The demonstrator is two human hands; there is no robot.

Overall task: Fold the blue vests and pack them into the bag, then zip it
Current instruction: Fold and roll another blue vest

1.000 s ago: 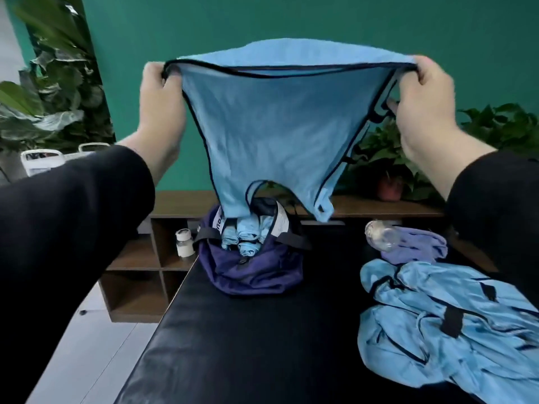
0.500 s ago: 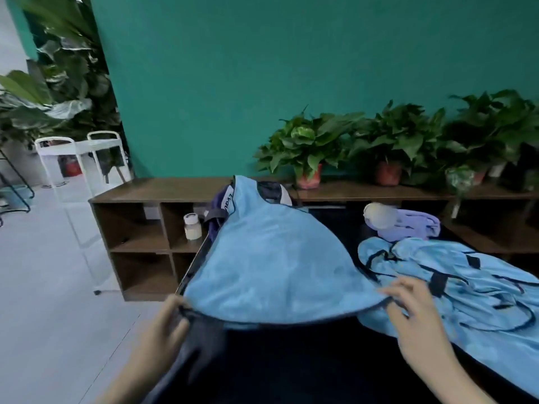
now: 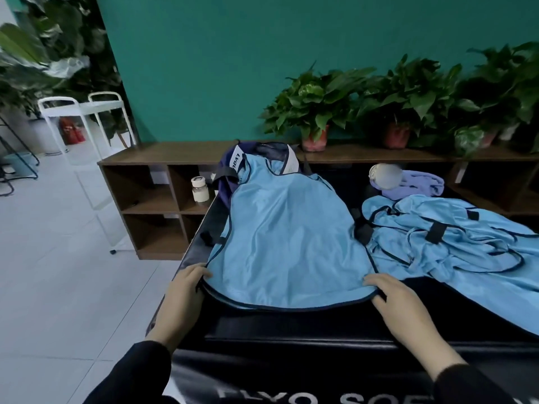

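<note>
A deep teal wall [image 3: 233, 53] backs a low dark-wood shelf unit [image 3: 151, 182] with open cubbies, a small white-capped jar [image 3: 200, 189] in one. Potted green plants [image 3: 315, 106] line its top. The black padded worktop [image 3: 291, 330] stands in front. Pale grey floor tiles [image 3: 58, 287] stretch left toward a white wire-frame cart [image 3: 87, 112] and large-leafed foliage [image 3: 43, 48].

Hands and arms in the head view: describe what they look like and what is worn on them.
Two bare hands, the left hand and the right hand, with no gloves, rings or watch visible. Both forearms are bare up to the wrists' far side, then covered by long black sleeves, the left sleeve and the right sleeve, plain with no visible markings.
</note>
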